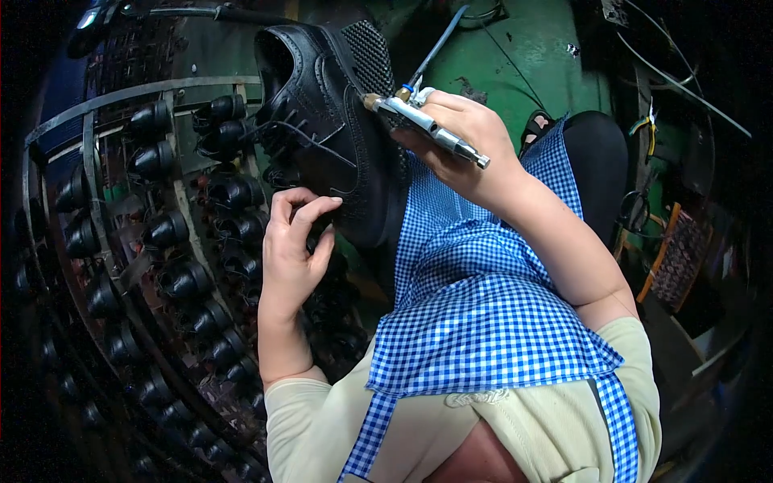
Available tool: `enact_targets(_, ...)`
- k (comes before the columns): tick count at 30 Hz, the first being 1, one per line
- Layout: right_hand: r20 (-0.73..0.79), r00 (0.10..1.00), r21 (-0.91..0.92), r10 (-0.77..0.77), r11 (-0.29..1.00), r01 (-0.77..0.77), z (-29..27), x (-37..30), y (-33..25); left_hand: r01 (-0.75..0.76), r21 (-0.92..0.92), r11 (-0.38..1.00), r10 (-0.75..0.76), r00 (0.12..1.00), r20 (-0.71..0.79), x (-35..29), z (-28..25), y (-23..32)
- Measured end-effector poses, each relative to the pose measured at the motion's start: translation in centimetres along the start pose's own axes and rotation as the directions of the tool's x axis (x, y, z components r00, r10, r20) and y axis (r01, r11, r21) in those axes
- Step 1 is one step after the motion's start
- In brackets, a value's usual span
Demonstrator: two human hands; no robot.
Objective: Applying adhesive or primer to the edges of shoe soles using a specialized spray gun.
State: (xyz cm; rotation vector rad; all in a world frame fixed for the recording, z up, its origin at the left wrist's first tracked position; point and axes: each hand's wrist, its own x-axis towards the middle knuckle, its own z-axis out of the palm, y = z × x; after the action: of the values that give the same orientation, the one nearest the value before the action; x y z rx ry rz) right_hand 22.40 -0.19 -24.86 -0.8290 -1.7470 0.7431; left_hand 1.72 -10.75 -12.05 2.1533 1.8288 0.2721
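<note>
A black lace-up brogue shoe (pixel 326 105), with stitched and punched leather, hangs or rests in front of me, toe toward me. Its dark patterned sole (pixel 370 60) shows on the right side; what holds the shoe up is hidden. My right hand (pixel 475 141) is wrapped round a silver metal air gun (pixel 423 121) whose tan nozzle points at the shoe's side. A blue-grey hose (pixel 441 44) runs up from the gun. My left hand (pixel 294 237) is at the toe, thumb and index finger apart, the index fingertip on or very near the leather.
A metal rack (pixel 93 161) on the left bears many rows of black shoes (pixel 165 229). Beyond lies a green floor (pixel 531 36) with cables. At right are yellow-handled pliers (pixel 651 129) and a wood-framed panel (pixel 676 258). A checked blue apron (pixel 499 330) covers my lap.
</note>
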Motion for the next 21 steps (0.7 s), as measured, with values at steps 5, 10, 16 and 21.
enact_targets(5,0.139,0.989,0.056,0.049,0.997,-0.058,-1.9,-0.1,-0.5,-0.136,0.184,0.973,0.131,0.991,0.037,0.6,-0.4,0.5)
enact_targets(10,0.274,0.951,0.066,0.14,0.984,-0.164,-4.7,0.2,-1.5,-0.36,0.367,0.858,0.337,0.933,0.127,2.1,-0.9,1.0)
enact_targets(16,0.428,0.888,0.074,0.166,0.973,-0.217,-7.6,-0.3,-1.8,-0.615,0.337,0.713,0.467,0.775,0.425,5.0,-1.9,3.3)
enact_targets(21,0.478,0.869,0.038,0.124,0.986,-0.162,-9.0,-0.9,-2.5,-0.632,0.307,0.711,0.461,0.749,0.475,6.1,-2.0,4.0)
